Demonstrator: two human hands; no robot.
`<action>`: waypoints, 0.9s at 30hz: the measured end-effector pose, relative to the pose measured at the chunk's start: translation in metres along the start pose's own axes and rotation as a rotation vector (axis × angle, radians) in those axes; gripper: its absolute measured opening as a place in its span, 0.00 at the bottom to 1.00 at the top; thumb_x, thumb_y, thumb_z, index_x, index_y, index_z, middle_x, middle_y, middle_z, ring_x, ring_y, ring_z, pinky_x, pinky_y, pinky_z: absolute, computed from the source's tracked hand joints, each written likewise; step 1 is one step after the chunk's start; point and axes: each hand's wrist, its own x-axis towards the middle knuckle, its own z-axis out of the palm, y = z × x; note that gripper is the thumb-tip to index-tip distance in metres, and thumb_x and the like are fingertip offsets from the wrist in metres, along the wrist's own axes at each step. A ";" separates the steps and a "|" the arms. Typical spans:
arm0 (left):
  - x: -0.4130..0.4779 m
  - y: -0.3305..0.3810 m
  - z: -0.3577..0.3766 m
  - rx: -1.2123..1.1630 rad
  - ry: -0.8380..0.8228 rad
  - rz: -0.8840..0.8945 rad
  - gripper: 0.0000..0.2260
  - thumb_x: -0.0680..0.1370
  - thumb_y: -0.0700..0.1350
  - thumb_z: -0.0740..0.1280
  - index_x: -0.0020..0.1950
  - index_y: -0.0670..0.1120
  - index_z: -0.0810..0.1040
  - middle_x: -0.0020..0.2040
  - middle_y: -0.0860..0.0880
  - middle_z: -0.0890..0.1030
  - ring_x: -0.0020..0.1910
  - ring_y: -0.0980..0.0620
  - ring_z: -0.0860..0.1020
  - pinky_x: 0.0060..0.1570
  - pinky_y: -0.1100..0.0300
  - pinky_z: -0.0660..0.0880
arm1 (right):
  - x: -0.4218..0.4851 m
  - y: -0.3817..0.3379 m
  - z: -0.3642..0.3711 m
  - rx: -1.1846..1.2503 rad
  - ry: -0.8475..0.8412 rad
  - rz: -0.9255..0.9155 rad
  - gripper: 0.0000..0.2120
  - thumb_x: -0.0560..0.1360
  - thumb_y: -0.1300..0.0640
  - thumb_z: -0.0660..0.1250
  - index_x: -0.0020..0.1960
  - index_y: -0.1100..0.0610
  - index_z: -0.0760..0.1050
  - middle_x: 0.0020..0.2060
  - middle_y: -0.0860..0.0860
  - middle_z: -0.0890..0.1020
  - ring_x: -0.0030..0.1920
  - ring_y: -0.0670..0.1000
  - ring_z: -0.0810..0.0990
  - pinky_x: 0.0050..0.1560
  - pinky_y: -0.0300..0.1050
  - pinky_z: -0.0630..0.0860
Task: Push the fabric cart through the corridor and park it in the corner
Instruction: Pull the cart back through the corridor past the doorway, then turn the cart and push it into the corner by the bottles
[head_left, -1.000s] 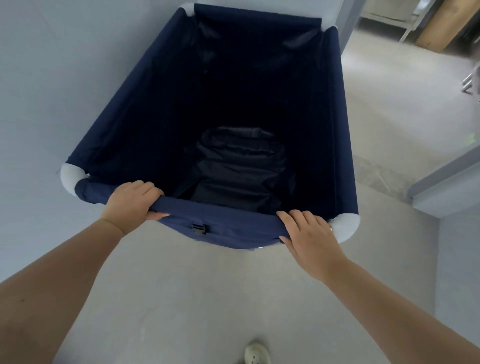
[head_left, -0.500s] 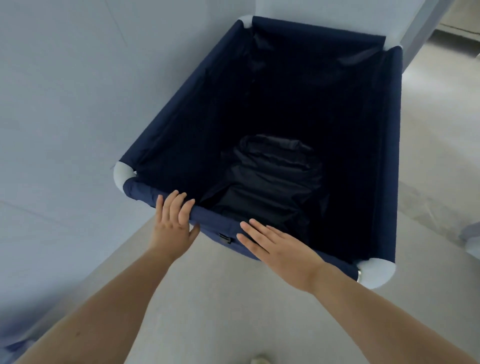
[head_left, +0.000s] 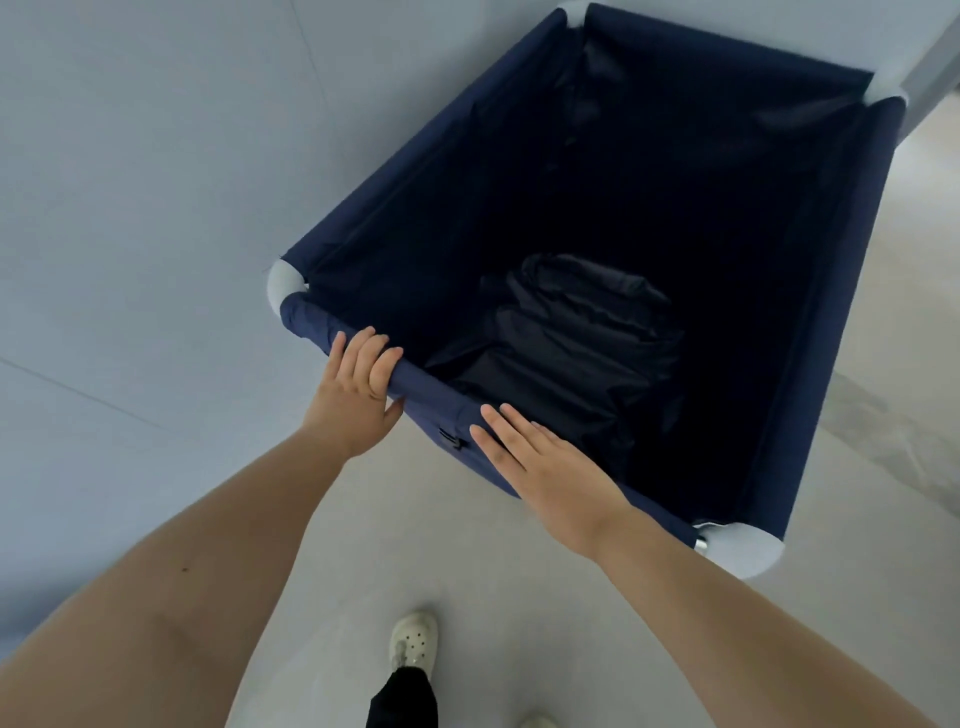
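The navy fabric cart (head_left: 415, 171) with white corner caps stands turned at an angle, its left and far sides close to pale walls. A dark folded bundle (head_left: 582, 358) lies at its bottom. My left hand (head_left: 358, 389) curls over the near rim, fingers over the top and thumb underneath. My right hand (head_left: 550, 467) lies flat on the same rim further right, fingers straight and together, not wrapped around it.
A pale blue-grey wall (head_left: 145, 208) runs along the left, and another wall stands behind the cart's far side. Light grey floor (head_left: 415, 545) lies under me, with my white shoe (head_left: 414, 644) on it. More floor stretches away at the right (head_left: 898, 338).
The cart has swung round to an angle toward the left wall. My right hand let go of its grip near the right corner and now lies flat nearer the middle; my left hand stays on the rim.
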 end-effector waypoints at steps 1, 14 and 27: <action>0.006 -0.009 0.001 -0.005 -0.008 0.007 0.27 0.72 0.47 0.70 0.66 0.40 0.63 0.62 0.36 0.73 0.66 0.35 0.68 0.69 0.37 0.58 | 0.009 -0.002 0.000 0.002 0.004 0.013 0.44 0.69 0.73 0.60 0.75 0.55 0.36 0.77 0.54 0.45 0.76 0.54 0.45 0.73 0.47 0.51; 0.094 -0.135 0.007 -0.020 -0.081 0.117 0.27 0.70 0.46 0.73 0.65 0.36 0.69 0.63 0.35 0.73 0.66 0.35 0.67 0.68 0.36 0.58 | 0.148 -0.016 -0.009 -0.032 -0.004 0.199 0.48 0.66 0.70 0.68 0.75 0.58 0.42 0.76 0.56 0.53 0.75 0.56 0.53 0.70 0.46 0.62; 0.110 -0.163 0.022 -0.038 -0.041 0.130 0.28 0.70 0.47 0.72 0.66 0.37 0.67 0.64 0.36 0.72 0.66 0.35 0.67 0.69 0.36 0.56 | 0.179 -0.016 -0.003 -0.075 -0.004 0.252 0.41 0.72 0.60 0.68 0.75 0.58 0.46 0.75 0.55 0.57 0.74 0.55 0.58 0.68 0.47 0.66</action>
